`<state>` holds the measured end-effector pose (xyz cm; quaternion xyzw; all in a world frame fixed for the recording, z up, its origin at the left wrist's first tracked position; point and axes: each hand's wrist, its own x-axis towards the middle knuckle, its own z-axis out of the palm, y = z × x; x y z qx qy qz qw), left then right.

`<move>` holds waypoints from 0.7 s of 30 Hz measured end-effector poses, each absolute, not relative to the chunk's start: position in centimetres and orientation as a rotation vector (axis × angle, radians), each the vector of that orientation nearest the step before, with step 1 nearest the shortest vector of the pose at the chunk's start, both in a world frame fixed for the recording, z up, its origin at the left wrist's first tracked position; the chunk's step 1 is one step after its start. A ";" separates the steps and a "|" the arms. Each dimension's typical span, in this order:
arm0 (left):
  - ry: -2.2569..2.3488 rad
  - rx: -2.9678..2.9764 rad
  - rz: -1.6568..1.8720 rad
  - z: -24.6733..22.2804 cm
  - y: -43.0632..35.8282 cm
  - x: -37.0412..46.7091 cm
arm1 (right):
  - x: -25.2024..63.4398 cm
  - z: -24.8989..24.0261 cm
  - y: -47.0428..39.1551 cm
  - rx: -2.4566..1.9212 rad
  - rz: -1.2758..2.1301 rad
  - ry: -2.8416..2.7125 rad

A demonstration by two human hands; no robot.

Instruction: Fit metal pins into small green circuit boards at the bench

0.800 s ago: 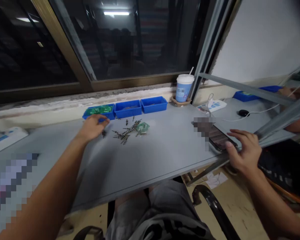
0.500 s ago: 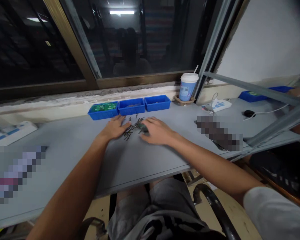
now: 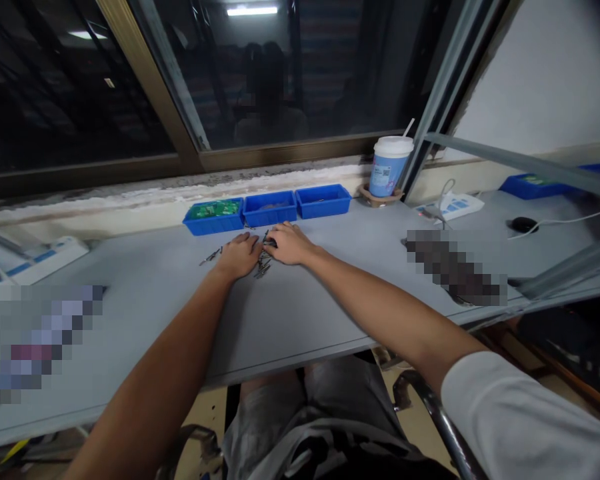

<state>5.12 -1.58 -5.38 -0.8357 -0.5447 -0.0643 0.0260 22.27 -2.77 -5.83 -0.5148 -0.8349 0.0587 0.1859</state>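
A loose pile of small, thin, dark metal pieces (image 3: pixel 263 268), screw-like in shape, lies on the grey table (image 3: pixel 300 313). My left hand (image 3: pixel 240 257) rests palm down over part of it, fingers stretched forward and thumb toward the right. A few more pieces (image 3: pixel 211 256) lie just left of that hand. Close on the right, my right hand (image 3: pixel 293 243) has its fingers and thumb bent around some dark pieces at the pile's far side. The two hands nearly touch, and their fingertips hide much of the pile.
Three blue trays stand behind the hands: one with green packets (image 3: pixel 214 209), a middle tray (image 3: pixel 270 208) and a right tray (image 3: pixel 323 201). Further right are a lidded cup (image 3: pixel 391 167), a power strip (image 3: pixel 453 207) and a metal frame post. Blurred-out items lie at both sides.
My right hand has moved left, closer to my left hand. Some metal pieces now lie left of my left hand, and the pile between the hands is narrower. The view has shifted slightly.
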 end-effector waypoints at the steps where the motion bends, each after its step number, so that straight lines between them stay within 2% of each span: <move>1: -1.680 -2.575 -0.207 -5.4 -1.6 5.1 | 22.3 -5.8 -2.7 -1.432 0.176 -2.345; 5: -1.671 -2.558 -0.249 -5.4 -1.5 5.3 | 22.7 -5.2 -2.8 -1.430 0.099 -2.196; 9: -1.699 -2.543 -0.272 -5.2 -1.6 5.6 | 23.6 -4.9 -3.0 -1.703 0.001 -1.928; 12: -1.778 -2.436 -0.346 -4.7 -1.4 5.1 | 24.2 -5.4 -2.8 -1.882 0.062 -1.868; 16: -1.999 -2.201 -0.423 -4.5 -0.9 3.2 | 24.2 -6.0 -2.4 -1.914 0.156 -1.919; 21: -2.211 -2.204 -0.258 -5.1 -0.5 1.7 | 23.8 -5.8 -2.2 -1.832 0.230 -2.025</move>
